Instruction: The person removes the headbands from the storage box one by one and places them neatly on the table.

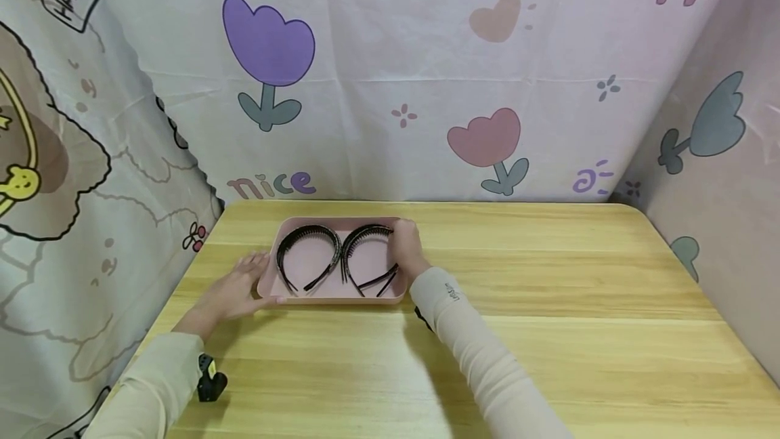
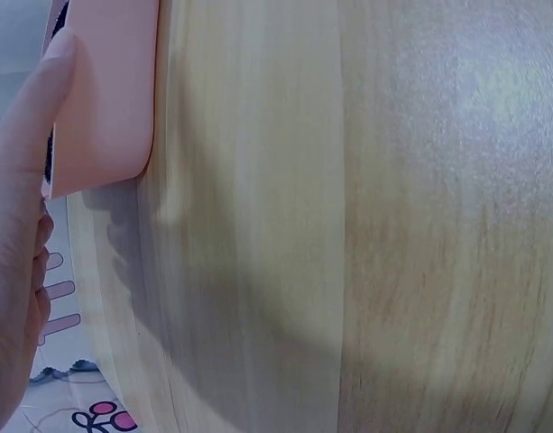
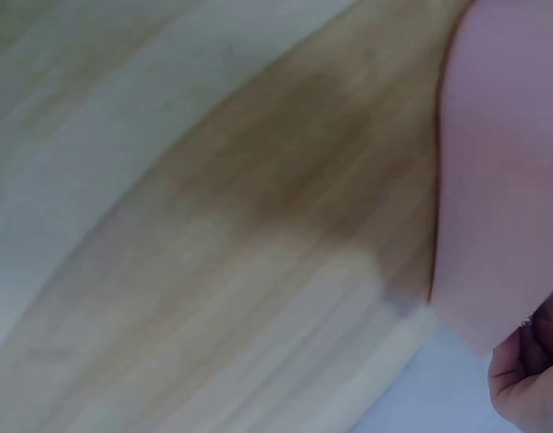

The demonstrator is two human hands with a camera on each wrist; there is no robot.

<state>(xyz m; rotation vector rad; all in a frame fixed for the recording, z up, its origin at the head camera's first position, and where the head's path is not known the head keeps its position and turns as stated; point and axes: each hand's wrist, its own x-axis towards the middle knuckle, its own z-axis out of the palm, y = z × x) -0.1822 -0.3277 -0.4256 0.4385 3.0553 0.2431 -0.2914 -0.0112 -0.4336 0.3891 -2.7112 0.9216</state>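
A shallow pink tray point(image 1: 292, 301) holds black hair headbands with toothed inner edges, in a left group point(image 1: 307, 229) and a right group point(image 1: 349, 249). Some overlap, and their ends point toward the near side. My left hand point(image 1: 234, 290) lies against the tray's left end, its thumb along the near rim and its fingers extended by the end wall. In the left wrist view that thumb point(image 2: 50, 77) reaches over the rim. My right hand point(image 1: 405, 246) is curled at the tray's right end and grips the right side of a headband; its fingers hide that part.
The tray sits near the far left of a wooden table point(image 1: 518, 263). Printed cloth point(image 1: 390, 53) hangs along the back and both sides. A small black device point(image 1: 211, 379) is strapped at the left wrist.
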